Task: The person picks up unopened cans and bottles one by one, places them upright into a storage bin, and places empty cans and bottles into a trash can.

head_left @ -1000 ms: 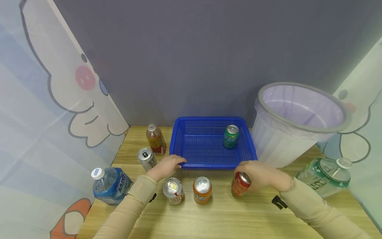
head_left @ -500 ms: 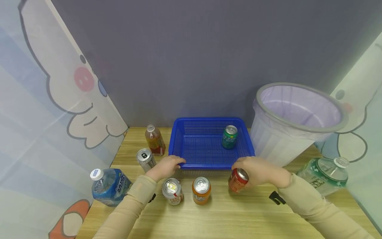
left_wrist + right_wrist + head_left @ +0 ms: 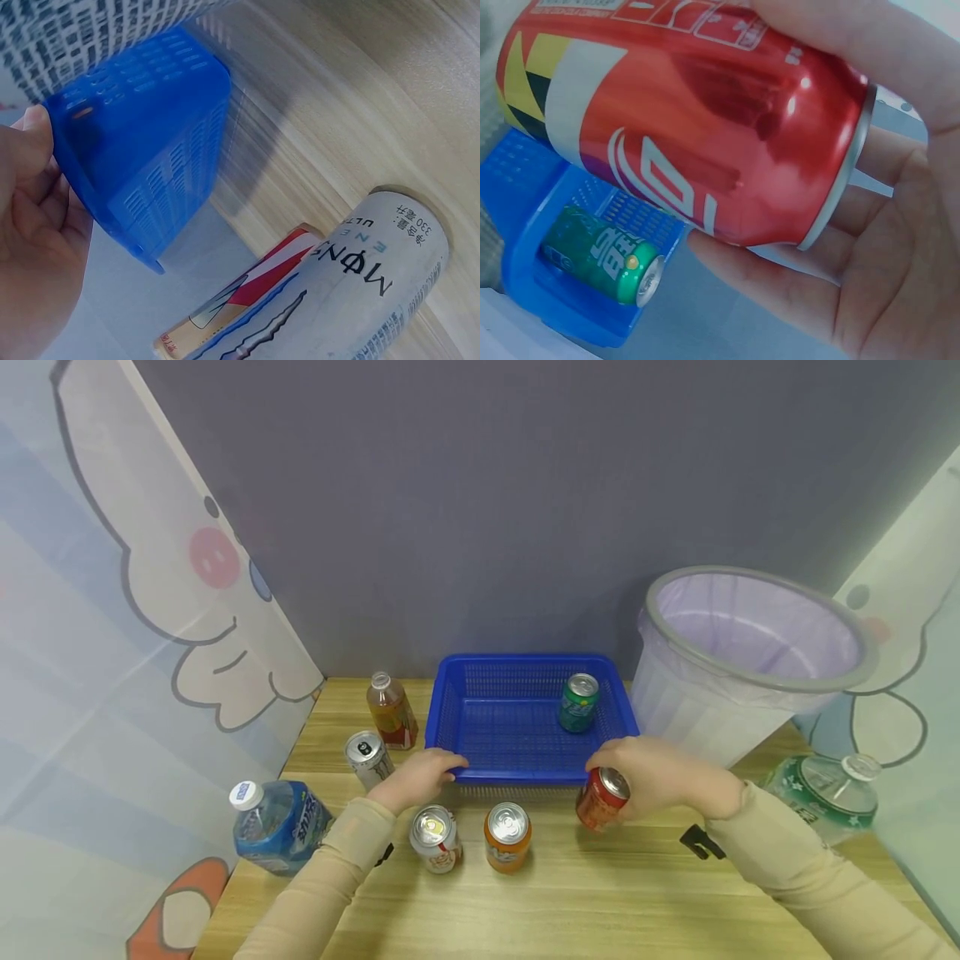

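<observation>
My left hand (image 3: 414, 779) pinches the front-left rim of a blue plastic basket (image 3: 517, 776), thumb on top and fingers curled beneath in the left wrist view. A red cola can (image 3: 602, 799) is held in my right hand (image 3: 654, 778), just in front of the basket's front-right corner. In the right wrist view, the thumb and fingers wrap round the top end of that cola can (image 3: 727, 127). Inside the basket, toward its right end, stands a green soda can (image 3: 579, 702).
An orange can (image 3: 507, 837) and a white can (image 3: 435, 839) stand before the basket. Left are a silver energy drink can (image 3: 369, 760), a tea bottle (image 3: 393, 712) and a blue-labelled bottle (image 3: 279, 827). A lined bin (image 3: 690, 727) and a green-labelled bottle (image 3: 825, 797) stand right.
My right hand has lifted the cola can a little and brought it slightly nearer the basket. The left hand stays on the rim.
</observation>
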Demonstrator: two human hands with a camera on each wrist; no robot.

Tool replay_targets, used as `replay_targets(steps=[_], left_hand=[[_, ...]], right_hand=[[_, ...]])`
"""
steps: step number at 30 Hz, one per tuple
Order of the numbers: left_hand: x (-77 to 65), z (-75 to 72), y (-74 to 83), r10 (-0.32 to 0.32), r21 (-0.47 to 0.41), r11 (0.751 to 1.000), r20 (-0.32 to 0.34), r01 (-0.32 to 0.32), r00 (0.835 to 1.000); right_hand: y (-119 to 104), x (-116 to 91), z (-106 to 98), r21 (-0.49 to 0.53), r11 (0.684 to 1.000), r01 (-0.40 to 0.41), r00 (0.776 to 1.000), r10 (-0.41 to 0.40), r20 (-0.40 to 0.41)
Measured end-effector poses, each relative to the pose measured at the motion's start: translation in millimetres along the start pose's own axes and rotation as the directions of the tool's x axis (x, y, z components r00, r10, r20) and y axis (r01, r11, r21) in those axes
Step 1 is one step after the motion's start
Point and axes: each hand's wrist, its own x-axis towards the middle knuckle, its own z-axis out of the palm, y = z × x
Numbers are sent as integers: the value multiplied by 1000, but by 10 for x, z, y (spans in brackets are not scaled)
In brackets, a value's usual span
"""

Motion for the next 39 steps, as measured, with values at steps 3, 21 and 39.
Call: replay_targets(steps=[3, 21, 39], left_hand=[[8, 0, -1, -4, -2, 1000, 4, 4, 1000], [21, 10, -29, -20, -15, 1000, 19, 21, 1000], [16, 9, -23, -18, -11, 1000, 14, 18, 1000]], right_hand=[[1, 14, -32, 2, 1000, -4, 1000, 4, 1], [55, 97, -190, -3, 1000, -28, 999, 27, -42], [189, 167, -258, -55, 994, -98, 991, 93, -91]])
